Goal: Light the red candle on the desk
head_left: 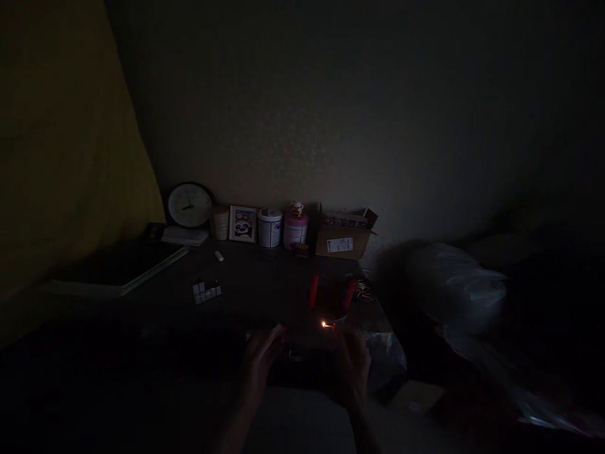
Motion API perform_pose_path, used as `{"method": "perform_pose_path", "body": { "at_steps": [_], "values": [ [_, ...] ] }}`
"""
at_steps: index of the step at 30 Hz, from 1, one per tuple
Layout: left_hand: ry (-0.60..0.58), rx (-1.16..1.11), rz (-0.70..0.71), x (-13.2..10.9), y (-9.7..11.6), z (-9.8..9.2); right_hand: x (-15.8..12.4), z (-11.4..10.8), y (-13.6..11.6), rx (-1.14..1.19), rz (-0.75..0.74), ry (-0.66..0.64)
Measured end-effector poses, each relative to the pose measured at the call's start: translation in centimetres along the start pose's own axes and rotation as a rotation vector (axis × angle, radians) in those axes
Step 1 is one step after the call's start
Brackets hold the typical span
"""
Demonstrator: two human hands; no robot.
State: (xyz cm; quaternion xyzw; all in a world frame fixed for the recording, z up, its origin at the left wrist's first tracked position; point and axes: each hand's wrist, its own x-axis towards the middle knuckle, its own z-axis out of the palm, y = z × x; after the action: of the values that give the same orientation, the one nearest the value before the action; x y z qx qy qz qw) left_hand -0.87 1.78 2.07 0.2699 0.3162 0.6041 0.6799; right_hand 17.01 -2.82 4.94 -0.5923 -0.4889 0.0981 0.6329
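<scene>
The room is very dark. My left hand [261, 360] hovers low over the dark table [265, 287], its fingers stretched toward a tiny flame [325, 325]. My right hand [353, 364] is just right of and below that flame and seems to pinch a lit match, though its fingers are barely visible. Behind the flame stand two red candles [314, 291] in a dark holder. Spent matches or small sticks [363, 289] lie to the right of them.
Along the wall stand a round clock [190, 205], a panda picture [242, 223], a white jar [270, 227], a pink jar [295, 228] and an open cardboard box [344, 236]. A laptop [118, 268] lies left, white blocks [207, 292] mid-table, a white bag [454, 284] right.
</scene>
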Motion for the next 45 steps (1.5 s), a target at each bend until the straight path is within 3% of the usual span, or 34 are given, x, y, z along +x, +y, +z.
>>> {"method": "perform_pose_path", "body": {
  "at_steps": [7, 14, 22, 28, 41, 45],
  "values": [
    [0.002, -0.011, -0.031, -0.2, 0.3, 0.2, 0.0, 0.1, -0.5, -0.011, 0.017, 0.0],
    [0.024, -0.002, -0.021, 0.0, 0.1, 0.1, -0.1, 0.1, -0.8, 0.09, 0.133, -0.062],
    [0.037, -0.052, -0.034, 0.5, -0.4, 0.1, 0.6, 0.3, -0.6, 0.197, 0.104, -0.024],
    [0.075, -0.067, -0.067, 0.6, -0.5, 0.3, 1.3, 0.1, -1.9, 0.207, 0.086, -0.028],
    [0.029, -0.068, -0.066, 0.8, -0.9, -0.1, 3.6, 0.6, -4.1, 0.356, 0.167, -0.026],
    [0.035, -0.07, -0.087, 0.7, -0.6, 0.0, 4.7, 1.2, -4.4, 0.303, 0.111, 0.021]
  ]
}}
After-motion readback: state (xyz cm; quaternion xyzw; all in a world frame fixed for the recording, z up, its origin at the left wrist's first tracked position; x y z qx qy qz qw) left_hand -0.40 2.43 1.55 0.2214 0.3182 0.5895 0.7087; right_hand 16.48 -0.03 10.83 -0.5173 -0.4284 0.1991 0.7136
